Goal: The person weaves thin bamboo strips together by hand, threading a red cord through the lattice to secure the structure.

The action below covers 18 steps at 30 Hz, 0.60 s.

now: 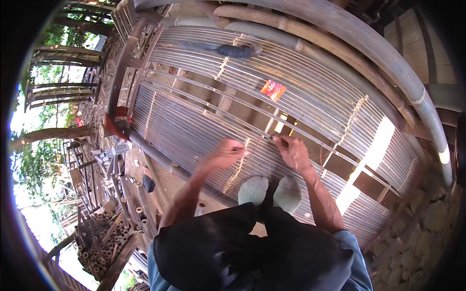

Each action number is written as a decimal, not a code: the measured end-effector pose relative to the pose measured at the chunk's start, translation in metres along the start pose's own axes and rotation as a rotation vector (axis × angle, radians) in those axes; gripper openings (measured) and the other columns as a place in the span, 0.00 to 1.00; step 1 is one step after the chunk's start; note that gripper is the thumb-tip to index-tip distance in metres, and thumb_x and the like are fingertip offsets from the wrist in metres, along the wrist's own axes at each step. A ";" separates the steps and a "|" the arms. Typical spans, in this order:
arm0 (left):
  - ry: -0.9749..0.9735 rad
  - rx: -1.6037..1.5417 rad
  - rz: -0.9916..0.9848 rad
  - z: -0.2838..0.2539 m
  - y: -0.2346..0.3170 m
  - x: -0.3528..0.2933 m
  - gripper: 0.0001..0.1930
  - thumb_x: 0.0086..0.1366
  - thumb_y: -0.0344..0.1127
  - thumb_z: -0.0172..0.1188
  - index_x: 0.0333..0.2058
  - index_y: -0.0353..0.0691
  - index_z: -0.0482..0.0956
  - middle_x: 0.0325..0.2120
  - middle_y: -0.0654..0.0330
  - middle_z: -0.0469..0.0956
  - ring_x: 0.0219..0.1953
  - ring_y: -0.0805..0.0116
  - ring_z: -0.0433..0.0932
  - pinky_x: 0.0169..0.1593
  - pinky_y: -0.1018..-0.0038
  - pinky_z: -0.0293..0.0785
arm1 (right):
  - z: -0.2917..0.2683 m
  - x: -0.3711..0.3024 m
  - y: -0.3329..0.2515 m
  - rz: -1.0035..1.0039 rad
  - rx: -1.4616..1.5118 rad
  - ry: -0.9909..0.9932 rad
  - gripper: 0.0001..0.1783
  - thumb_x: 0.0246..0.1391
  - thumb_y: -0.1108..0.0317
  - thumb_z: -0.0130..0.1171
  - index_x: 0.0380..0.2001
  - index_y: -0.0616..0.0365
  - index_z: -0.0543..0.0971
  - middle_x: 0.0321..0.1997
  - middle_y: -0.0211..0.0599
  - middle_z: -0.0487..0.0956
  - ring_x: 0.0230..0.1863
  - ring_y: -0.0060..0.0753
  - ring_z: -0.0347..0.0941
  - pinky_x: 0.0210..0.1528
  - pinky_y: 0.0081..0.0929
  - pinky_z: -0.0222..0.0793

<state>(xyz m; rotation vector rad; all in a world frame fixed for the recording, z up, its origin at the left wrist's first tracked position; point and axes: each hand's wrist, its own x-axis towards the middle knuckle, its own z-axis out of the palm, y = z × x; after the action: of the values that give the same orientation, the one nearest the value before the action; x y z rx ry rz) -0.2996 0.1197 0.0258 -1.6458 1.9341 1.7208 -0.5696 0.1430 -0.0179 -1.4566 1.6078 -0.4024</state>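
Note:
Beneath me lies a platform of thin bamboo slats (184, 116), bound across by pale woven lashings (238, 169). My left hand (227, 153), blurred by motion, is closed with curled fingers above the slats beside one lashing. Close to its right, my right hand (293, 154) is closed in a pinch near the edge of a gap between slats. What either hand holds is too small to make out. Farther off, a machete (240, 51) with a dark wrapped, curved handle rests on the slats. An orange-red packet (273, 90) lies nearer to my hands.
My socked feet (253, 190) stand on the slats. Long open gaps (318, 144) run through the platform. Thick bamboo poles (340, 29) curve along the far side. Cut bamboo pieces (99, 247) are piled at lower left; stones (422, 233) lie at right.

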 end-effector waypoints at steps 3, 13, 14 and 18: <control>0.107 -0.188 -0.267 -0.076 0.017 -0.069 0.14 0.69 0.43 0.63 0.36 0.35 0.84 0.20 0.68 0.73 0.21 0.75 0.70 0.28 0.71 0.68 | -0.003 0.007 0.006 -0.001 0.117 -0.089 0.22 0.67 0.50 0.57 0.35 0.58 0.86 0.30 0.49 0.84 0.37 0.51 0.84 0.40 0.41 0.78; 0.960 -0.932 0.394 -0.253 -0.042 -0.201 0.10 0.70 0.26 0.59 0.48 0.33 0.82 0.46 0.60 0.80 0.41 0.72 0.81 0.47 0.78 0.80 | 0.027 0.042 0.037 -0.011 0.047 -0.059 0.20 0.64 0.59 0.55 0.57 0.53 0.72 0.45 0.57 0.83 0.46 0.57 0.82 0.51 0.51 0.77; 0.924 -0.540 0.234 -0.255 -0.049 -0.185 0.12 0.70 0.30 0.60 0.50 0.33 0.82 0.46 0.61 0.80 0.40 0.73 0.80 0.45 0.79 0.80 | 0.033 0.051 0.035 0.078 0.074 -0.130 0.20 0.61 0.60 0.53 0.55 0.52 0.73 0.47 0.55 0.82 0.49 0.60 0.80 0.52 0.53 0.75; 0.547 -0.252 -0.073 -0.162 0.045 -0.016 0.16 0.70 0.28 0.59 0.54 0.44 0.84 0.52 0.63 0.84 0.42 0.77 0.80 0.45 0.79 0.77 | 0.020 0.055 0.021 0.141 -0.046 -0.103 0.22 0.59 0.59 0.50 0.56 0.49 0.72 0.50 0.57 0.80 0.51 0.64 0.77 0.54 0.57 0.73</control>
<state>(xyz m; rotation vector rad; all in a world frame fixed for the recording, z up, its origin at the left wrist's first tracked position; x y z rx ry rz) -0.2355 -0.0001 0.1254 -2.4587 1.8623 1.6659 -0.5619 0.1048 -0.0662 -1.3662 1.6340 -0.2073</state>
